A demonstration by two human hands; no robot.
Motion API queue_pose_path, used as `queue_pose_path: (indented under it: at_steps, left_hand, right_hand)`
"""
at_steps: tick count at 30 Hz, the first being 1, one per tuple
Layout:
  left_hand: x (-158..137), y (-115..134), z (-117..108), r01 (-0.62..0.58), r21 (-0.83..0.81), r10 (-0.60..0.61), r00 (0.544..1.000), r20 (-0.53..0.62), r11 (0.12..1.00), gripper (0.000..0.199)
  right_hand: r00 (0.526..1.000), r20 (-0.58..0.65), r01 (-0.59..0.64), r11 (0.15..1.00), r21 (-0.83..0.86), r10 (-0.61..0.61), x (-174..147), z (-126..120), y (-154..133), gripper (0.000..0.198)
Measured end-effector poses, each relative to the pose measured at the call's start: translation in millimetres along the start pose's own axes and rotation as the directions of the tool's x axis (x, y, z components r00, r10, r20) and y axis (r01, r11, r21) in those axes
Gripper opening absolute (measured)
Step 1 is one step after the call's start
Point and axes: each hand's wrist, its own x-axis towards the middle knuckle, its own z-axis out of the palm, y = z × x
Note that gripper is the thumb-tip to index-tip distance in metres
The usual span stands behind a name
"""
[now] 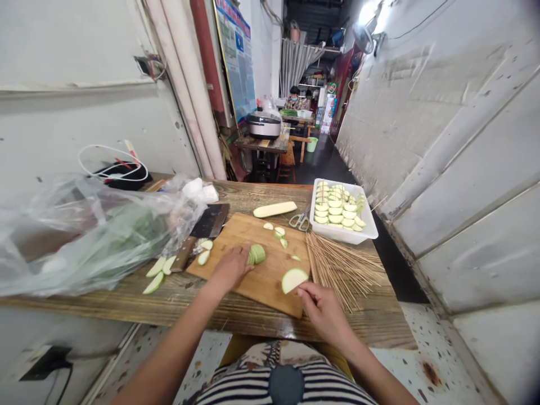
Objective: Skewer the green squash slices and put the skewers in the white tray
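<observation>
My left hand (231, 267) lies over a row of thin green-edged zucchini slices (257, 255) on the wooden cutting board (270, 293), its fingertips closed against them. A half-round zucchini slice (294, 279) is pinched by its lower edge in my right hand (323, 309), over the board's near right corner. Whether a skewer runs into this slice is hidden by the fingers. Small zucchini offcuts (279, 232) lie at the board's far right. Just right of the board, a loose pile of bamboo skewers (343, 261) spreads across the table.
A white tray (365, 236) holds skewered slices at the far right. Scissors (300, 221) and a long cut zucchini piece (275, 209) lie behind the board. A cleaver (211, 219) and plastic bags (105, 236) are on the left. A person (294, 100) sits far back.
</observation>
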Motion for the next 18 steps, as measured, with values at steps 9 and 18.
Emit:
queue_pose_path:
  at_steps: [9, 18]
  left_hand:
    - [-13, -8, 16, 0.138, -0.201, -0.171, 0.973, -0.157, 0.97, 0.058]
    - [-10, -12, 5, -0.032, -0.286, -0.019, 0.984, -0.175, 0.958, 0.05]
  right_hand:
    - [1.0, 0.018, -0.001, 1.0, 0.004, 0.001, 1, 2, -2, 0.027]
    - [1.0, 0.01, -0.007, 1.0, 0.001, 0.007, -1, 1, -4, 0.027]
